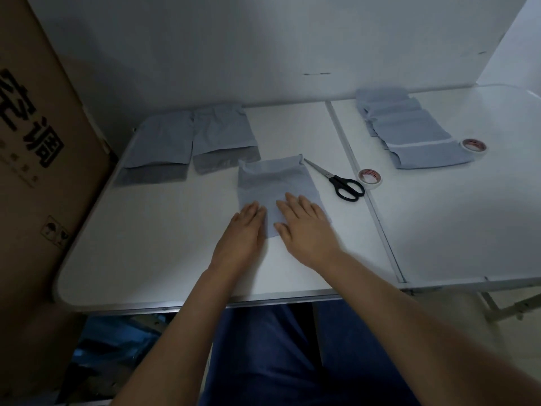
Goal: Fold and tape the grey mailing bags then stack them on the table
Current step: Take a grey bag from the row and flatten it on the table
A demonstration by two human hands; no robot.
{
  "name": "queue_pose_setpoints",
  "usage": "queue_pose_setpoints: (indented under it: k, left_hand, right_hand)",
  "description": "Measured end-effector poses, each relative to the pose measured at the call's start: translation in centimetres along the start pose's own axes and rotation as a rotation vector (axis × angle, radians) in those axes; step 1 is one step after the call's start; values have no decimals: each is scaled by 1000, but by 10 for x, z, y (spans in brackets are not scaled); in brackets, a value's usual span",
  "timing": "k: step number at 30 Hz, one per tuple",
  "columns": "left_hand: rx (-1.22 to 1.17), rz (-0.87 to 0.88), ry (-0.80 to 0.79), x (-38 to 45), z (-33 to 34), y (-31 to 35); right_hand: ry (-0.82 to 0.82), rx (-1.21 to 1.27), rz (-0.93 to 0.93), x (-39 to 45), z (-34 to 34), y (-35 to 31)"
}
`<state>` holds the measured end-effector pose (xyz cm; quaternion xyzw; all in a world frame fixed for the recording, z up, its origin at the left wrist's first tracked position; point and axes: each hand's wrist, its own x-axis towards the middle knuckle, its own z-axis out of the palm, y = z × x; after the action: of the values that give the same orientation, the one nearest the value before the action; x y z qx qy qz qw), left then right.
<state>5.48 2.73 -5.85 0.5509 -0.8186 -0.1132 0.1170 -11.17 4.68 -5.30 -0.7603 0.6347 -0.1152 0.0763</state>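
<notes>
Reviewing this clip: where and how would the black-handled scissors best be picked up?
Grip the scissors by the black loop handles, coming from the near right with the right hand. They lie flat and closed, blades pointing away toward the bag, handles nearest the person, probably clear of the tape roll.

Materials and finishes. Under my left hand (244, 230) and right hand (304, 227) lies a grey mailing bag (275, 183) of thin, matt plastic film, lightly creased. The table (175, 238) has a smooth white top with a slight sheen and a metal edge strip. The scissors (336, 180) have bright metal blades and glossy black plastic handles. The tape roll (370, 178) looks papery and matt. The box (35, 142) is plain brown cardboard, printed.
</notes>
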Motion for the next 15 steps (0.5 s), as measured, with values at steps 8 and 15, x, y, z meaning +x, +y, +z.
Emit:
queue_pose_setpoints:
  k: [8,15]
  left_hand:
    - [-33,10,-48,-1,-2,-6]
    - [43,-98,-37,-11,-21,-16]
  right_hand:
    - [-70,-50,98,2,12,4]
    - [-74,-92,101,4,13,3]
